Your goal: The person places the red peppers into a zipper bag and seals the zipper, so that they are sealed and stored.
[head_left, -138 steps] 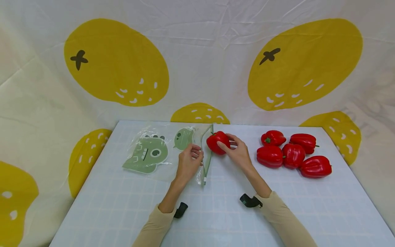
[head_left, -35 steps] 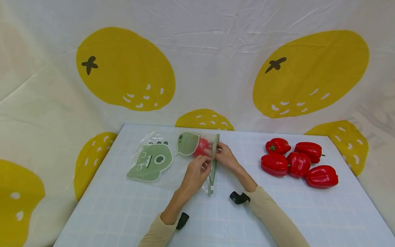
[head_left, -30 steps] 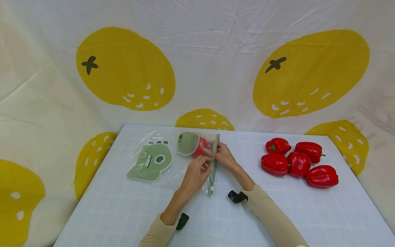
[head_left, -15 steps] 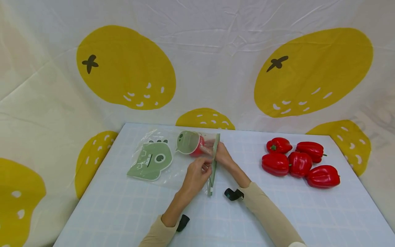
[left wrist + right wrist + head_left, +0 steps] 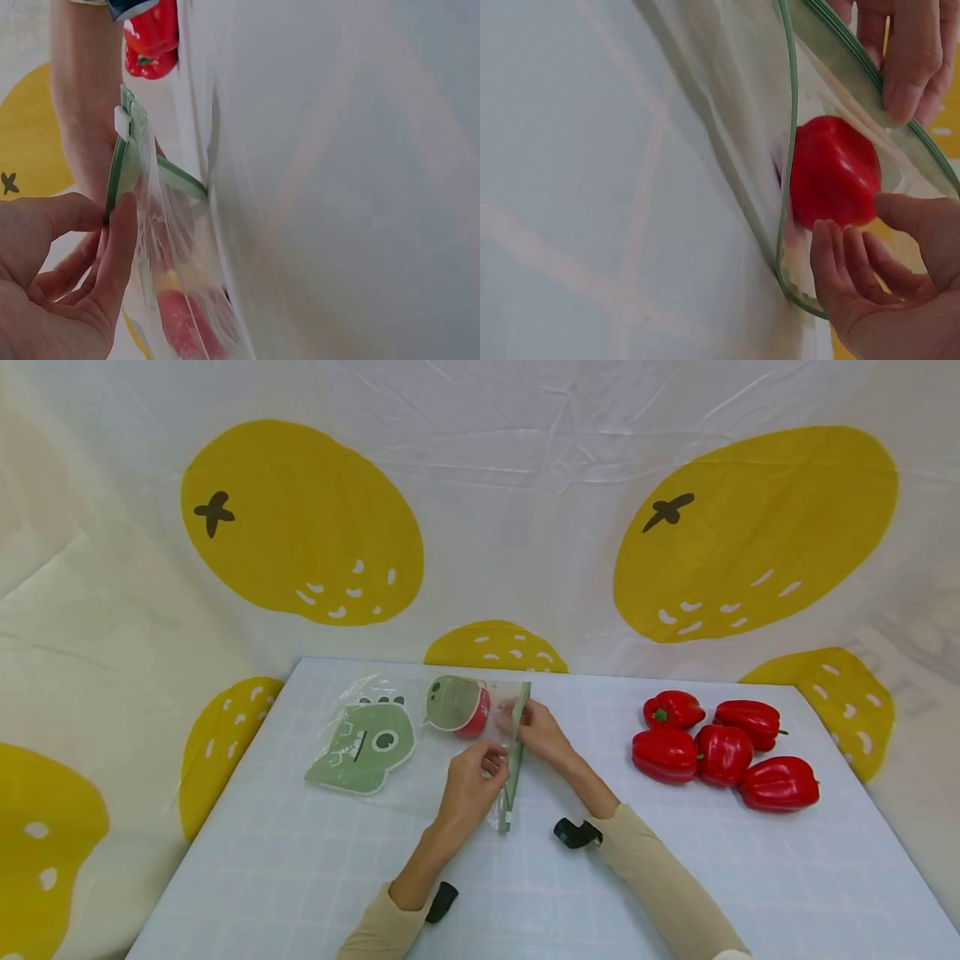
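A person works with both hands over the bench (image 5: 262, 877), where a clear zip bag (image 5: 431, 756) with a green dinosaur print (image 5: 366, 748) lies flat, its mouth turned to the right. The left hand (image 5: 471, 787) pinches the rim of the bag between thumb and finger, next to the green zip strip (image 5: 513, 783); the white slider (image 5: 122, 123) sits at the strip's near end. The right hand (image 5: 542, 732) is at the mouth, its fingertips just inside the film, slightly curved and holding nothing.

The red bell pepper (image 5: 476, 720) is inside the bag, partly covered by the speech-bubble print (image 5: 452, 703). Some seconds earlier the right hand was gripping it outside, just right of the mouth; half a second ago the fingers reached deeper, up against it. Now they have drawn back toward the strip, and the head view shows a gap between them and the pepper (in the right wrist view thumb and fingertips look very near it). The left hand has kept its place on the rim.

To the right, the five other peppers (image 5: 723, 755) stay grouped as before, well apart from the hands. Behind the bench hangs a pale cloth (image 5: 517, 543) printed with yellow fruit.
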Demonstrator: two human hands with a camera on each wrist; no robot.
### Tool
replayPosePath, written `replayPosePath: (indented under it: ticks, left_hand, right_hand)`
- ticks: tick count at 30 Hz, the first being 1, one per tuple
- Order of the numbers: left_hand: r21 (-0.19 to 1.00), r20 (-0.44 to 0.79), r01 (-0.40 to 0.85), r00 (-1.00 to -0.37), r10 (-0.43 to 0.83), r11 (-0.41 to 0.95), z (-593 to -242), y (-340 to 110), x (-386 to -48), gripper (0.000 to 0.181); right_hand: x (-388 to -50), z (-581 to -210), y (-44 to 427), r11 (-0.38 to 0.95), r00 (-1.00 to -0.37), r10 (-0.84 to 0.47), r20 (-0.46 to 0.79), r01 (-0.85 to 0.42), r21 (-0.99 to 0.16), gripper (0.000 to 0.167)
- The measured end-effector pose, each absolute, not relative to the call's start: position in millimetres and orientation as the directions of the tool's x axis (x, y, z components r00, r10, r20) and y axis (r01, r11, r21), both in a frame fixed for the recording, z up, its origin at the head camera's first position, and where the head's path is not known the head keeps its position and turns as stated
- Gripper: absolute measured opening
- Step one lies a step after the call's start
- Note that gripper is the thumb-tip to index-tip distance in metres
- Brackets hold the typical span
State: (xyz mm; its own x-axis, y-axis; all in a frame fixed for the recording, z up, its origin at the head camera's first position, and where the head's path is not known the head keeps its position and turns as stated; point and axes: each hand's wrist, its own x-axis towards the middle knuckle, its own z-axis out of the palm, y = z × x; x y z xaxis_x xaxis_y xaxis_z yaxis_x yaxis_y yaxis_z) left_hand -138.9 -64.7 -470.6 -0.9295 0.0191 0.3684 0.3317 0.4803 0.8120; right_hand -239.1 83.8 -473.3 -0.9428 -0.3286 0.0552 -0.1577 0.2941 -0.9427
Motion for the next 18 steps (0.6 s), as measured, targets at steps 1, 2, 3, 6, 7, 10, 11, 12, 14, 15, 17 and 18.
replayPosePath:
  ticks: [1, 2, 3, 6, 7, 10, 11, 12, 14, 15, 17, 18]
  left_hand:
    - [0.813, 0.367, 0.328, -0.930, 0.013, 0.481, -470, -65, -139, 0.013]
    - [0.815, 0.368, 0.327, -0.930, 0.008, 0.478, -470, -65, -139, 0.012]
    - [0.815, 0.367, 0.324, -0.930, 0.005, 0.480, -470, -65, -140, 0.012]
    - [0.827, 0.353, 0.310, -0.936, -0.004, 0.470, -468, -65, -140, 0.011]
    - [0.832, 0.348, 0.305, -0.937, -0.007, 0.463, -468, -66, -140, 0.011]
    - [0.861, 0.314, 0.272, -0.949, -0.026, 0.430, -467, -66, -140, 0.011]
    - [0.874, 0.297, 0.258, -0.954, -0.033, 0.413, -466, -66, -139, 0.011]
    - [0.883, 0.281, 0.243, -0.959, -0.038, 0.401, -466, -66, -139, 0.011]
    - [0.901, 0.249, 0.212, -0.967, -0.050, 0.379, -465, -66, -138, 0.010]
    - [0.909, 0.236, 0.201, -0.970, -0.054, 0.365, -465, -66, -138, 0.010]
    - [0.922, 0.215, 0.182, -0.975, -0.061, 0.342, -465, -66, -137, 0.010]
    - [0.927, 0.207, 0.175, -0.976, -0.064, 0.333, -464, -66, -137, 0.010]
  right_hand:
    - [-241, -478, 86, 0.294, -0.942, -0.330, 0.060, -0.163, -0.942, 0.033]
    - [-240, -477, 89, 0.290, -0.940, -0.335, 0.060, -0.163, -0.943, 0.032]
    - [-239, -476, 91, 0.287, -0.937, -0.343, 0.062, -0.167, -0.943, 0.032]
    - [-236, -473, 98, 0.284, -0.931, -0.358, 0.074, -0.184, -0.941, 0.030]
    - [-235, -472, 101, 0.294, -0.929, -0.360, 0.081, -0.196, -0.936, 0.029]
    - [-232, -470, 107, 0.326, -0.923, -0.369, 0.109, -0.238, -0.915, 0.027]
    - [-231, -469, 109, 0.332, -0.921, -0.371, 0.119, -0.251, -0.909, 0.027]
    - [-230, -469, 111, 0.338, -0.922, -0.368, 0.120, -0.253, -0.907, 0.028]
    - [-228, -467, 115, 0.342, -0.923, -0.364, 0.127, -0.259, -0.903, 0.029]
    - [-226, -467, 117, 0.343, -0.922, -0.364, 0.131, -0.264, -0.902, 0.030]
    - [-224, -465, 121, 0.356, -0.929, -0.349, 0.126, -0.256, -0.899, 0.031]
    - [-223, -465, 123, 0.363, -0.934, -0.338, 0.118, -0.245, -0.899, 0.031]
